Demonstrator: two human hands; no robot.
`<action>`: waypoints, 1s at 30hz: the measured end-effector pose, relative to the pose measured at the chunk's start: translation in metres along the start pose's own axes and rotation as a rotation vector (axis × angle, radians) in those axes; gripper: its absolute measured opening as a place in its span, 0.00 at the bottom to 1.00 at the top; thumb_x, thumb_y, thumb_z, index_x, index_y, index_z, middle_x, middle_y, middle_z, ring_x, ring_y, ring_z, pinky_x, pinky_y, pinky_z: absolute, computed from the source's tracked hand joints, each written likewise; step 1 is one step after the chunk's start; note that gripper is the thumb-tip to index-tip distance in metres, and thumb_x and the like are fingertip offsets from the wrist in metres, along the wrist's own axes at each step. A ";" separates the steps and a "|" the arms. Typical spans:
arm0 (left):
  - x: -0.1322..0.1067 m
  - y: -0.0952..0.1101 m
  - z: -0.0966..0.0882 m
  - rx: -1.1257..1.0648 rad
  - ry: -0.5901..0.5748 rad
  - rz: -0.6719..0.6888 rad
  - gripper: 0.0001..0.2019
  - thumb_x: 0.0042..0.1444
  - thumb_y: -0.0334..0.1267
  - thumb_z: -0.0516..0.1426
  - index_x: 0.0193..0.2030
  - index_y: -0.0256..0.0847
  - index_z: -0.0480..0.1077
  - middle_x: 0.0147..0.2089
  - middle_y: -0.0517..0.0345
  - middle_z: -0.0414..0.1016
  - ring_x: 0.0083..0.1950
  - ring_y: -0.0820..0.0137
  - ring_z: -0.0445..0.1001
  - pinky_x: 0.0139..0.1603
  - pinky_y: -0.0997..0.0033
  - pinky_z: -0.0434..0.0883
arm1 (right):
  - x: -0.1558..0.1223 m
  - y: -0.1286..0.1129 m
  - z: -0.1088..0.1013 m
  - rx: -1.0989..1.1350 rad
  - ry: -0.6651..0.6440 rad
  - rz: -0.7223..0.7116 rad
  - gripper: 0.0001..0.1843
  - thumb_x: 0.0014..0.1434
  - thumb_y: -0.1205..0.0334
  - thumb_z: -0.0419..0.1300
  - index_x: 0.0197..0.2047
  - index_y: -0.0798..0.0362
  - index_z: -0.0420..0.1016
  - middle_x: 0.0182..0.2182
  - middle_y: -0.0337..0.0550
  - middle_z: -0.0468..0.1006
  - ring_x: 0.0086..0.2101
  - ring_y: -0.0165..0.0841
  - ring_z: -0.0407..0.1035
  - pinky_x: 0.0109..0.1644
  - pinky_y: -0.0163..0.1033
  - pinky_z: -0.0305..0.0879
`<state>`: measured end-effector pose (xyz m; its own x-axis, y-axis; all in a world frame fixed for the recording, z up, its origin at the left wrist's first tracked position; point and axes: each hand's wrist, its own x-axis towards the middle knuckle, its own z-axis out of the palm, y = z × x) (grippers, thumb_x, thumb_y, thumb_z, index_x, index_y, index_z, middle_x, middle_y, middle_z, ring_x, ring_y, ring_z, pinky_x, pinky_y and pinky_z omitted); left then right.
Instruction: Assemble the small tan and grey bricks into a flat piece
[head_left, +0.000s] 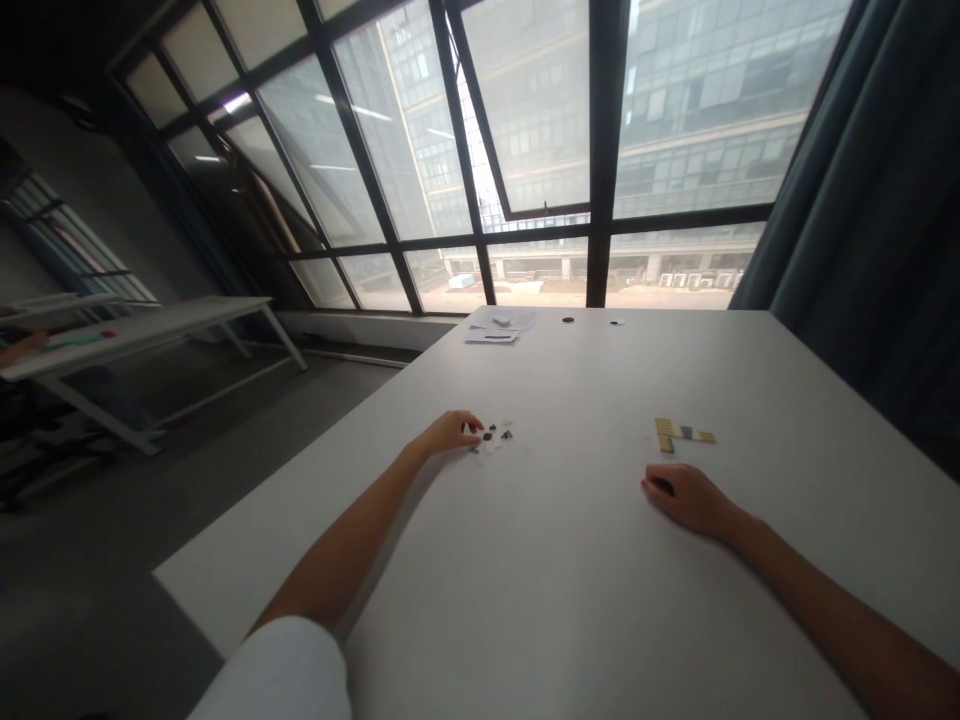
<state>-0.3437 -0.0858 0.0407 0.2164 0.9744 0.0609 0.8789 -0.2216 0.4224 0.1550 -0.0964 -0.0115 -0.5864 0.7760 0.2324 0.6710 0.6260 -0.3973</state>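
My left hand (452, 432) lies on the white table (570, 560) with its fingers curled, the fingertips touching a small heap of several dark and pale little pieces (493, 437). Whether it grips one is too small to tell. My right hand (686, 496) rests on the table with its fingers curled under, just below a flat yellow and grey assembly of small pieces (681, 434). It does not touch that assembly. What the right fingers hold, if anything, is hidden.
Sheets of paper (501, 326) lie at the table's far edge, beside two small dark round spots (568, 320). Large windows stand behind. A dark curtain (877, 200) hangs at right. Another white table (127, 335) stands at left.
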 end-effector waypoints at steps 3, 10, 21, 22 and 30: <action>0.002 -0.001 0.004 -0.014 -0.008 -0.019 0.15 0.48 0.44 0.62 0.41 0.40 0.81 0.37 0.56 0.80 0.32 0.71 0.69 0.35 0.73 0.65 | 0.000 0.001 0.001 0.004 -0.002 -0.003 0.17 0.63 0.57 0.50 0.23 0.51 0.60 0.20 0.36 0.65 0.24 0.30 0.57 0.31 0.36 0.46; 0.001 -0.002 0.008 -0.046 0.016 -0.047 0.13 0.47 0.42 0.61 0.37 0.39 0.80 0.34 0.57 0.79 0.31 0.72 0.68 0.34 0.73 0.65 | 0.000 0.004 0.003 -0.006 -0.011 -0.006 0.17 0.64 0.56 0.50 0.24 0.51 0.61 0.20 0.36 0.66 0.24 0.30 0.58 0.31 0.36 0.47; 0.019 0.075 0.003 0.018 0.133 0.232 0.08 0.52 0.42 0.61 0.35 0.40 0.76 0.36 0.58 0.77 0.32 0.73 0.69 0.38 0.73 0.67 | 0.002 -0.006 -0.005 0.032 -0.003 -0.012 0.15 0.61 0.58 0.53 0.24 0.52 0.63 0.21 0.35 0.67 0.24 0.29 0.58 0.31 0.35 0.48; 0.023 0.089 0.007 0.012 0.122 0.258 0.08 0.52 0.42 0.61 0.36 0.40 0.76 0.36 0.57 0.77 0.33 0.72 0.69 0.38 0.72 0.67 | 0.002 -0.007 -0.007 0.044 -0.008 -0.012 0.14 0.60 0.58 0.54 0.24 0.52 0.64 0.21 0.35 0.67 0.24 0.28 0.58 0.31 0.35 0.48; 0.046 0.189 0.074 -0.064 -0.008 0.447 0.08 0.51 0.40 0.62 0.37 0.41 0.76 0.38 0.57 0.77 0.34 0.72 0.70 0.38 0.72 0.67 | 0.001 -0.009 -0.008 0.143 0.063 -0.067 0.07 0.57 0.66 0.57 0.34 0.53 0.77 0.25 0.37 0.73 0.26 0.29 0.64 0.33 0.33 0.56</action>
<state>-0.1365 -0.0860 0.0567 0.5723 0.7831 0.2433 0.6705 -0.6177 0.4108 0.1518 -0.1009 -0.0003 -0.5953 0.7387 0.3161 0.5571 0.6630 -0.5001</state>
